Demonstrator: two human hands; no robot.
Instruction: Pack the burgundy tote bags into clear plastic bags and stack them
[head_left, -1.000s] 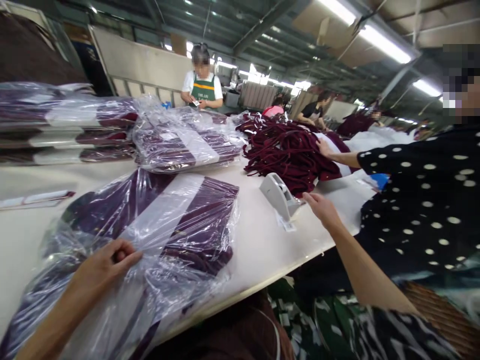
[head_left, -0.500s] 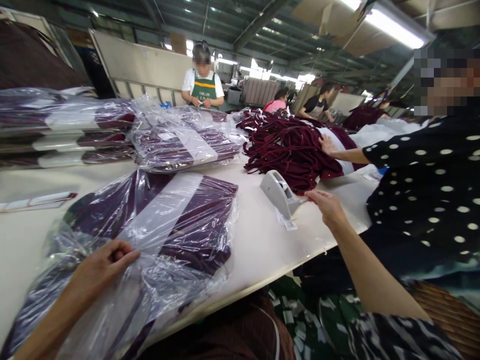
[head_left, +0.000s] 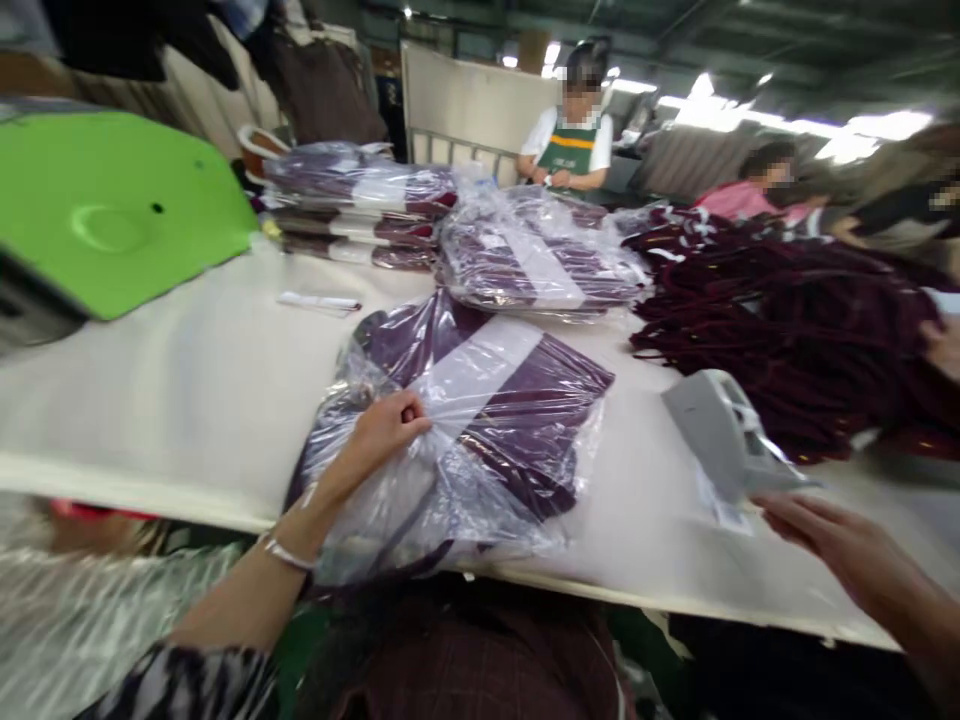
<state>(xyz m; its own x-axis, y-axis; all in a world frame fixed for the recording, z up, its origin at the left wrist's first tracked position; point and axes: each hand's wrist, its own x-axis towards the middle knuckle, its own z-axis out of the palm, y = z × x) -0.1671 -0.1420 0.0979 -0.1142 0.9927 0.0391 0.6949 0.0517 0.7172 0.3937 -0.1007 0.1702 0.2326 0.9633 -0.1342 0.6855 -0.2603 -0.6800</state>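
Note:
My left hand (head_left: 386, 430) is closed, pinching the clear plastic bag (head_left: 517, 535) near its middle. Inside that bag lies a folded dark maroon garment (head_left: 555, 385) with a white paper band (head_left: 480, 370) across it. A grey tape dispenser (head_left: 709, 420) stands on the table to the right of the bag. Just below the dispenser's front end is my right hand (head_left: 840, 545), its fingers drawn together and pointing left. Motion blurs its fingertips, and I cannot see whether tape is between them.
Bagged garments (head_left: 536, 250) and a further stack (head_left: 360, 205) lie behind. Maroon garments with straps (head_left: 787, 310) are heaped at right, touched by another person's hand (head_left: 941, 345). A green panel (head_left: 120, 210) rises at left. A co-worker in a green apron (head_left: 570, 150) stands across the table.
The view has swung left, bringing the green panel into sight. My right hand has shifted from the dispenser's front tip to just below it. My left hand keeps its pinch on the bag.

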